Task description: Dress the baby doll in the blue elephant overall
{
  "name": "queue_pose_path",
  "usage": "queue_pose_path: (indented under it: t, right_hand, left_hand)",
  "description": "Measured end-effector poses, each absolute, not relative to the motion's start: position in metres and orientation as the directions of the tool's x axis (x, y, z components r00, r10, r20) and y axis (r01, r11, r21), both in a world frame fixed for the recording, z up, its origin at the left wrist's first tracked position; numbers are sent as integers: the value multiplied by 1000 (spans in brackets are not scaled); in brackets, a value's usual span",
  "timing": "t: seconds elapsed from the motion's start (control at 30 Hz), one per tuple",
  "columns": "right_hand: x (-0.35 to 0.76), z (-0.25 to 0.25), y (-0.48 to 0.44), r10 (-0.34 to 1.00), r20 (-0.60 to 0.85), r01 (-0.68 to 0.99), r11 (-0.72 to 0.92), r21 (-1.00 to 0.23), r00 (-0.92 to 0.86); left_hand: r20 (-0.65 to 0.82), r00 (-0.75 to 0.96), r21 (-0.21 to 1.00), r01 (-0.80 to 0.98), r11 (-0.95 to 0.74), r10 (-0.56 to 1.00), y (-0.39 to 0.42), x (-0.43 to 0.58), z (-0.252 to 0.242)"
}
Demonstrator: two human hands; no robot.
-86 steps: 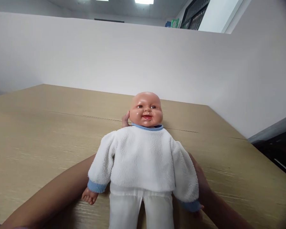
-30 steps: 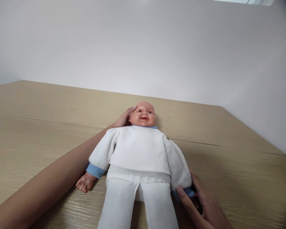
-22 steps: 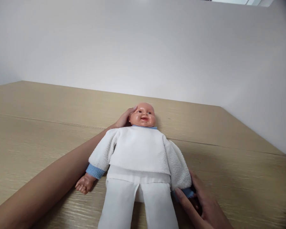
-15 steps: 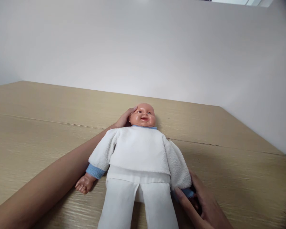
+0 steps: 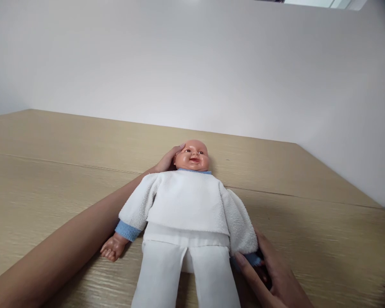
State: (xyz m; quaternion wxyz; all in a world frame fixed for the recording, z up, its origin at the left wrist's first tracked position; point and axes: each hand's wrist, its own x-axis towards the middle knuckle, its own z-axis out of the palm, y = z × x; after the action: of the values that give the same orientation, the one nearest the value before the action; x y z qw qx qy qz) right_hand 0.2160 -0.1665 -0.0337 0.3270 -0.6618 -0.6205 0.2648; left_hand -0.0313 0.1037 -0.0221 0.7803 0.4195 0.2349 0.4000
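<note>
A baby doll [image 5: 188, 203] lies on its back on the wooden table, its head away from me. It wears a white fleecy top with blue collar and cuffs, and white trousers that run out of view at the bottom. My left hand [image 5: 167, 161] cups the left side of the doll's bald head [image 5: 195, 150], thumb near its temple; the other fingers are hidden behind it. At lower right, my right hand [image 5: 272, 273] is closed round the blue cuff [image 5: 253, 259] and forearm. The doll's other hand [image 5: 114, 247] rests beside my left forearm.
The light wooden tabletop [image 5: 308, 239] stretches around the doll, with a thin seam running across it. A plain white wall [image 5: 192, 64] rises behind the table. A bright opening [image 5: 324, 3] shows at the top right.
</note>
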Motion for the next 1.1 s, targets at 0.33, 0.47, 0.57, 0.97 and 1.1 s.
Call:
queue_pose_path:
  t: [0.33, 0.47, 0.57, 0.97, 1.1]
  right_hand:
    - [217, -37, -168, 997, 50, 681, -9, -732, 67]
    - [217, -35, -169, 997, 61, 684, 12, -729, 48]
    - [217, -34, -169, 997, 64, 678, 14, -735, 49]
    - [210, -38, -167, 996, 90, 579, 60, -813, 23]
    - [209, -39, -164, 983, 183, 599, 128, -790, 31]
  left_hand:
    - [-21, 582, 858, -407, 312, 813, 108, -32, -25]
    - [-23, 583, 858, -406, 316, 812, 110, -31, -27]
    - [-32, 611, 853, -396, 340, 791, 110, -31, -28]
    - [-60, 555, 876, -369, 310, 830, 111, -50, -36]
    - [-33, 388, 889, -410, 204, 921, 104, -79, -43]
